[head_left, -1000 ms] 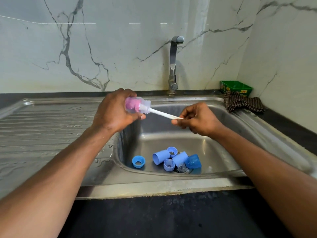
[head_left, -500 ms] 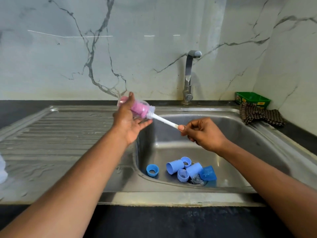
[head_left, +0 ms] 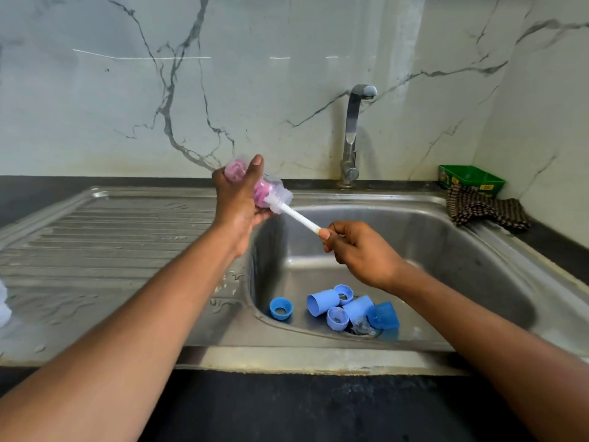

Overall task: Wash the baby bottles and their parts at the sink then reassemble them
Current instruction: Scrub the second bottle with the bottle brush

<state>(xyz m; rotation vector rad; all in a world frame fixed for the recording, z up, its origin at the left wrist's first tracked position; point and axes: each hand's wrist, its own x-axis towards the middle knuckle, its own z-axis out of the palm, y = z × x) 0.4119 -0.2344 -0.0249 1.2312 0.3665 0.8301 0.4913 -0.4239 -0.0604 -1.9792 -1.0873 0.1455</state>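
My left hand [head_left: 237, 204] grips a clear baby bottle [head_left: 276, 190], tilted with its mouth toward the right, over the left rim of the sink basin [head_left: 446, 250]. A pink sponge brush fills the bottle's inside; its white handle [head_left: 298, 218] sticks out of the mouth. My right hand [head_left: 360, 250] pinches the end of that handle above the basin. On the basin floor lie several blue caps and collars [head_left: 322, 302] and a clear teat [head_left: 363, 327] near the drain.
The steel tap [head_left: 352, 135] stands behind the basin, with no water running. A ribbed wet draining board [head_left: 111, 237] spreads left. A checked cloth [head_left: 484, 208] and a green box [head_left: 470, 180] sit at the back right. A white object [head_left: 3, 306] shows at the far left edge.
The view has shifted left and down, so the sink sits further right. My left hand has turned its grip on the bottle, thumb now raised, while the brush stays inside.
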